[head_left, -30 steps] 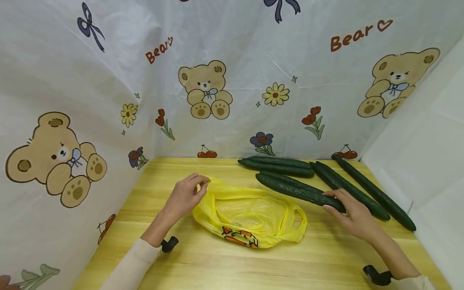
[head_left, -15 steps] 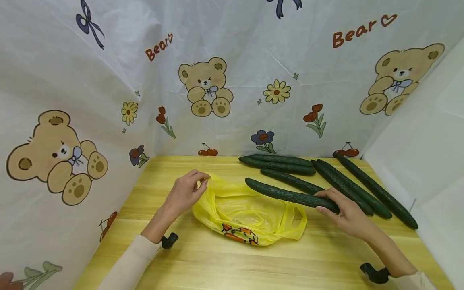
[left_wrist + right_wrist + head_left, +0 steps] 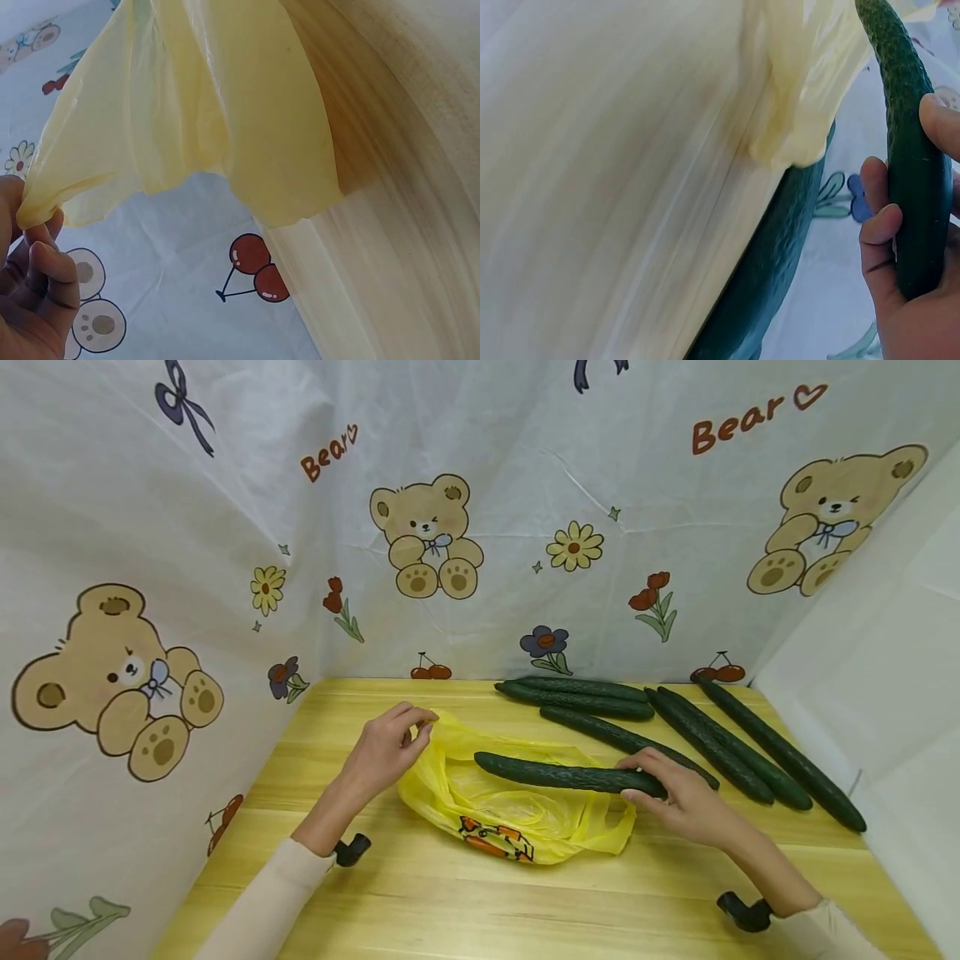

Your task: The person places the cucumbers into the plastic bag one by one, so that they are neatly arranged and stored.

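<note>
A yellow plastic bag (image 3: 517, 852) lies spread on the table with its mouth facing up and an orange-and-black print on its front. My left hand (image 3: 386, 750) pinches the bag's far left edge; in the left wrist view the thin film (image 3: 187, 97) hangs from the fingertips. My right hand (image 3: 671, 793) grips a long dark green cucumber (image 3: 547, 774) near its right end. That cucumber reaches left across the bag's mouth, roughly level. Seen from the right wrist, the thumb and fingers wrap the cucumber (image 3: 919, 180) from both sides.
Behind the bag, another cucumber (image 3: 622, 737) slants across the table. Two more (image 3: 577, 700) lie together by the back wall. Several others (image 3: 780, 747) angle along the right side. A patterned cloth (image 3: 517, 527) stands behind the wooden table (image 3: 450, 910).
My right hand has lifted the cucumber off the one beneath and carried it left over the bag's mouth. My left hand keeps its pinch on the bag's edge.
</note>
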`<state>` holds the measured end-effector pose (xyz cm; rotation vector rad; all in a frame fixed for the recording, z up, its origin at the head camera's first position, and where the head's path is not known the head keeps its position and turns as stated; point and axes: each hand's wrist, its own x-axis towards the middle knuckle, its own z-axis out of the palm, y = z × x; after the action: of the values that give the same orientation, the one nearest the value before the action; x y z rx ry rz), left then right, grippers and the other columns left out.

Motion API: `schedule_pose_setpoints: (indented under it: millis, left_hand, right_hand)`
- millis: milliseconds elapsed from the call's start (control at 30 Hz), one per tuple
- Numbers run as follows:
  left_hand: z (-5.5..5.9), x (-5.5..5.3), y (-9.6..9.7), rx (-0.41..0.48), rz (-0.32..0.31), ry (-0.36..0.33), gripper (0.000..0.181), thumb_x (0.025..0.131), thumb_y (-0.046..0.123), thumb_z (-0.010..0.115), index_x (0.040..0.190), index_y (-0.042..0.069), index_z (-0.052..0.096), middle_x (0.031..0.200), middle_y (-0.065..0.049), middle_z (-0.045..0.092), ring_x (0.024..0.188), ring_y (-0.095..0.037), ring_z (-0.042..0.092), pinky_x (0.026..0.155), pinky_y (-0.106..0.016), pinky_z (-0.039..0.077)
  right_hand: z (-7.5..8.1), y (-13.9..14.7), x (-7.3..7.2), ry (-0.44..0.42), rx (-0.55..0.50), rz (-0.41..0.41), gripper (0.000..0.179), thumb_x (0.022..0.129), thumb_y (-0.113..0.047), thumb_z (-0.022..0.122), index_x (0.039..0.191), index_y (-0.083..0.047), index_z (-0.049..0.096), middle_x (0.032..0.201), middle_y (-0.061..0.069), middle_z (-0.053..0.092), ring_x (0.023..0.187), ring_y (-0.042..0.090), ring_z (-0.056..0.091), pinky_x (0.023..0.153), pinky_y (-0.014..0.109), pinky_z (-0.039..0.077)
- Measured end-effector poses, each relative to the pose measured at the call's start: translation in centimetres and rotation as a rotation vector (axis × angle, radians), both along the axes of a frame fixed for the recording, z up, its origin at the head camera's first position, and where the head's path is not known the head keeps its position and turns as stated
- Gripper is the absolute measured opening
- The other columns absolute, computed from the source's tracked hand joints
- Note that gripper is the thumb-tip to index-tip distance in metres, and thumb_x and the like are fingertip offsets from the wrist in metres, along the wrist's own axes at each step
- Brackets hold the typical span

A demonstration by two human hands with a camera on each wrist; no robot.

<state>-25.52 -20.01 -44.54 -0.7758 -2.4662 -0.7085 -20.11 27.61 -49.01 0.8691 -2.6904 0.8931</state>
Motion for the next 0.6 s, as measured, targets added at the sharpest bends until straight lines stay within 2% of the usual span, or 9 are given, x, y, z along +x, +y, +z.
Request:
schedule_pose_setpoints:
  millis: [100,267,433,600]
  left_hand:
    - [0.1,0.2,0.1,0.006,-0.006,0.004,0.015,0.103,0.010,0.072,0.114,0.014,0.080,0.096,0.003,0.070,0.064,-0.003,0.049,0.055,-0.019,0.045]
    - [0.3,0.3,0.5,0.010,-0.020,-0.011,0.015,0.104,0.012,0.071,0.116,0.016,0.080,0.098,0.004,0.071,0.064,-0.002,0.048,0.055,-0.019,0.045]
    - [0.5,0.1,0.9,0.013,-0.038,-0.009,0.015,0.104,0.012,0.070,0.115,0.017,0.080,0.100,0.004,0.072,0.064,-0.002,0.049,0.056,-0.019,0.046]
    - [0.7,0.1,1.1,0.017,-0.058,-0.005,0.015,0.104,0.012,0.071,0.115,0.016,0.079,0.101,0.003,0.072,0.066,-0.002,0.051,0.059,-0.019,0.049]
  right_hand:
    - [-0.1,-1.3,-0.4,0.021,0.014,0.037,0.031,0.103,-0.019,0.074,0.133,-0.022,0.067,0.126,-0.006,0.067,0.091,-0.002,0.061,0.071,0.026,0.055]
    - [-0.2,-3.1,-1.0,0.008,0.023,0.072,0.030,0.105,-0.021,0.072,0.134,-0.020,0.067,0.125,-0.005,0.067,0.079,-0.006,0.054,0.069,0.024,0.050]
    - [-0.2,-4.6,-1.6,0.008,0.071,0.075,0.029,0.107,-0.025,0.069,0.135,-0.019,0.067,0.124,-0.006,0.066,0.087,-0.005,0.057,0.075,0.025,0.052]
    - [0.4,-5.9,-2.4,0.013,0.108,0.076,0.030,0.107,-0.028,0.069,0.136,-0.018,0.067,0.126,-0.004,0.066,0.082,-0.005,0.058,0.073,0.026,0.053]
